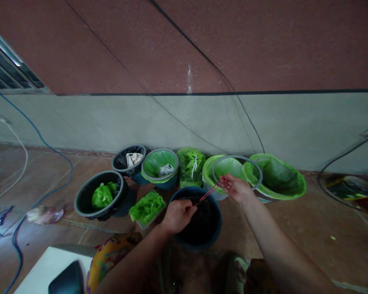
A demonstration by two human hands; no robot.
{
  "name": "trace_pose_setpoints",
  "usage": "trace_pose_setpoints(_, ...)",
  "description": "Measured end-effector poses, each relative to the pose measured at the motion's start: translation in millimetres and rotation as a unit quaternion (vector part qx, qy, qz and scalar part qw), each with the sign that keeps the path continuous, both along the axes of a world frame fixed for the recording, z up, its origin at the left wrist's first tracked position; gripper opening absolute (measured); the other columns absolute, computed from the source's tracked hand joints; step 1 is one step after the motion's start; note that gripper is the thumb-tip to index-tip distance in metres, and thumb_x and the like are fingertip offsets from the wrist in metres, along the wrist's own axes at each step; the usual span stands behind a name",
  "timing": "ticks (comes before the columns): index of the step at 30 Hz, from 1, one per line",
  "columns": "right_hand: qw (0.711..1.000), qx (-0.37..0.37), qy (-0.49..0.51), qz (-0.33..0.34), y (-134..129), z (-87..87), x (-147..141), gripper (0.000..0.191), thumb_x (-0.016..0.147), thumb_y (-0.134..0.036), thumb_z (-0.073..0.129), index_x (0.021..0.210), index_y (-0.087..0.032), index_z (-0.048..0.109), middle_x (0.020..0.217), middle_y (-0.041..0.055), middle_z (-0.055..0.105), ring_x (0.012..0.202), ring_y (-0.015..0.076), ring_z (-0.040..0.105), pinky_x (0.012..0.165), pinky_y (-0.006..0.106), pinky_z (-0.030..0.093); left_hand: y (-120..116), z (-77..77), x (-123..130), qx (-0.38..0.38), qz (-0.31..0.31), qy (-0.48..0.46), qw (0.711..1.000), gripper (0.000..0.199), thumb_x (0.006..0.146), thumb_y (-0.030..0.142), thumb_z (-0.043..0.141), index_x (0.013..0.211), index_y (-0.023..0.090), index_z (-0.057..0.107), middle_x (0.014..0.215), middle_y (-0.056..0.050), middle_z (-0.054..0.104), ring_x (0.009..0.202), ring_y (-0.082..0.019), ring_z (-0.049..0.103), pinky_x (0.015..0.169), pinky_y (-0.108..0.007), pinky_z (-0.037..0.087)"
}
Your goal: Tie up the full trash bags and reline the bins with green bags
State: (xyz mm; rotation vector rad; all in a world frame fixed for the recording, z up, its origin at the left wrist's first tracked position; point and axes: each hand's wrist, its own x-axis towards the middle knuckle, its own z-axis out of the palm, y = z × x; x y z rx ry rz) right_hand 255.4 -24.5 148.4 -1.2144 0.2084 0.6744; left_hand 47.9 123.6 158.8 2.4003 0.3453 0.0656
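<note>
In lower-centre frame, left hand point(179, 215), nearly closed, and right hand point(234, 188), pinching, are holding red cord point(207, 194) over dark blue bin point(217, 229).

Blue bin point(219, 216): smooth plastic. Crumpled green bag point(148, 206), just left of bin: glossy plastic film. Green liner point(290, 179), far right of bin: translucent plastic. Red wall point(263, 53) behind bin: matt, rough-looking.

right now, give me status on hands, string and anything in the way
Left hand and right hand gripping red string, stretched between them. Blue bin below. Grey ring close by right hand, contact unclear.
</note>
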Motion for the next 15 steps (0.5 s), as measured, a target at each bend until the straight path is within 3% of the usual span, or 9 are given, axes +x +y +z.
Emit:
trace_pose_setpoints(2,0.999,0.022,0.043,-0.002,3.8,10.1,-6.6,0.024,0.090,-0.016,0.048,0.069,-0.019,0.057,0.066,0.0024,0.067,0.058,0.0097,0.061,0.051,0.019,0.051,1.6,-1.6,3.1,-0.097,0.029,-0.030,0.994,0.036,0.085,0.039,0.053,0.057,0.017,0.053,0.057,0.003,0.047,0.056,-0.009,0.042,0.056,-0.023,0.030)
trace_pose_setpoints(4,0.997,0.060,0.042,0.029,6.5,19.0,-13.2,0.022,0.090,-0.018,0.049,0.071,-0.018,0.059,0.073,0.0034,0.068,0.064,0.0100,0.063,0.055,0.019,0.052,1.7,-5.2,7.8,-0.216,0.061,-0.078,0.971,0.038,0.080,0.041,0.058,0.052,0.016,0.051,0.063,0.001,0.051,0.059,-0.008,0.046,0.056,-0.022,0.033)
trace_pose_setpoints(9,0.983,0.126,-0.030,0.130,7.2,35.3,-24.8,0.012,0.084,-0.028,0.060,0.076,-0.019,0.063,0.079,0.0027,0.067,0.071,0.0117,0.062,0.065,0.023,0.052,-4.2,-15.8,19.0,-0.503,0.144,-0.079,0.849,0.041,0.077,0.052,0.060,0.062,0.014,0.057,0.057,0.002,0.052,0.045,-0.007,0.043,0.047,-0.021,0.034)
trace_pose_setpoints(12,0.967,0.158,-0.083,0.184,5.1,44.8,-29.8,0.015,0.079,-0.033,0.067,0.075,-0.019,0.063,0.080,0.0017,0.065,0.073,0.0122,0.060,0.070,0.026,0.050,-6.3,-19.0,22.6,-0.567,0.180,-0.089,0.799,0.041,0.074,0.053,0.063,0.064,0.014,0.056,0.057,0.002,0.053,0.047,-0.007,0.046,0.049,-0.022,0.038)
trace_pose_setpoints(14,0.953,0.173,-0.111,0.220,4.0,50.9,-34.6,0.017,0.079,-0.034,0.066,0.072,-0.019,0.062,0.078,0.0012,0.062,0.071,0.0121,0.057,0.070,0.027,0.048,-6.3,-20.6,24.1,-0.561,0.190,-0.115,0.797,0.034,0.069,0.046,0.070,0.068,0.014,0.058,0.061,0.002,0.054,0.053,-0.008,0.050,0.055,-0.023,0.042)
trace_pose_setpoints(15,0.946,0.180,-0.121,0.239,3.9,53.7,-37.9,0.019,0.080,-0.034,0.065,0.071,-0.019,0.062,0.076,0.0010,0.060,0.070,0.0121,0.056,0.070,0.027,0.047,-6.1,-21.6,24.6,-0.542,0.188,-0.125,0.809,0.029,0.067,0.040,0.073,0.072,0.014,0.061,0.063,0.002,0.056,0.056,-0.008,0.052,0.058,-0.023,0.043)
